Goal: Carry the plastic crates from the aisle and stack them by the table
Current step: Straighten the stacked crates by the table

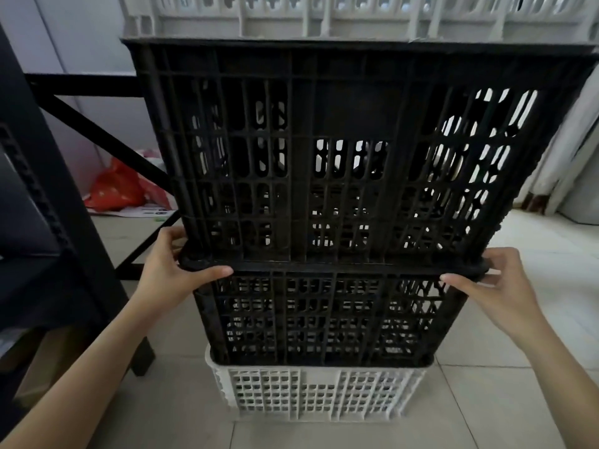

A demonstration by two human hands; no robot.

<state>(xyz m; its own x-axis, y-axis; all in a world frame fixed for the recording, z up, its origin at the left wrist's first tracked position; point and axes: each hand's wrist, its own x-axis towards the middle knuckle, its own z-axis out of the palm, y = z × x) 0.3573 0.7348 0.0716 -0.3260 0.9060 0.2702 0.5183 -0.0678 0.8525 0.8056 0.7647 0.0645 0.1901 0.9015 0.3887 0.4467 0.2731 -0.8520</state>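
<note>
Fingers of the left hand (168,270) curl around the near-left bottom corner of the upper black crate (340,150), thumb stretched along its base rim; the right hand (483,280) grips the near-right corner the same way, thumb on the rim and fingers wrapped behind. This tall black slotted crate sits on a lower black crate (324,319), which in turn rests in a white lattice crate (317,393) on the pale tiled floor (502,400). A grey-white crate (356,14) tops the stack. Just left stands a dark table frame (81,222) with a diagonal brace, its leg near the stack. Beyond it a red plastic bag (116,186) lies on the floor.
</note>
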